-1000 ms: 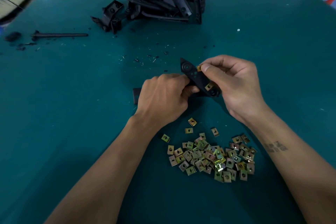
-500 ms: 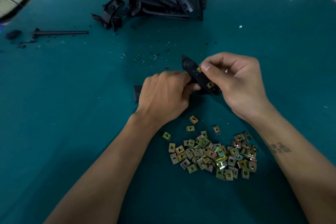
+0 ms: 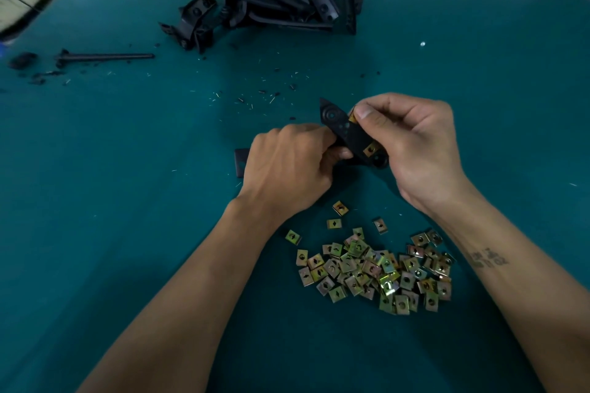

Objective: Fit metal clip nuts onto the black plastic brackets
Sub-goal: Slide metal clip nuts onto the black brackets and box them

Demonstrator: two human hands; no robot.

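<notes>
Bracket (image 3: 348, 134) in both hands, 2 clip nuts (image 3: 370, 149) on.

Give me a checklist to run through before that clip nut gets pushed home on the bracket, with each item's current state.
1. Bracket held steady: ok. The left hand grips the black bracket near its middle, clear of the table.
2. Clip nut in hand: ok. The right hand pinches a clip nut at the bracket's upper edge.
3. Nut square to the edge: cannot tell, the thumb hides most of it.
4. Nut fully seated over its hole: cannot tell.
5. Other position done: ok. A fitted clip nut sits near the bracket's lower end.
6. Supply ready: ok. The pile of clip nuts lies near the forearms.
</notes>
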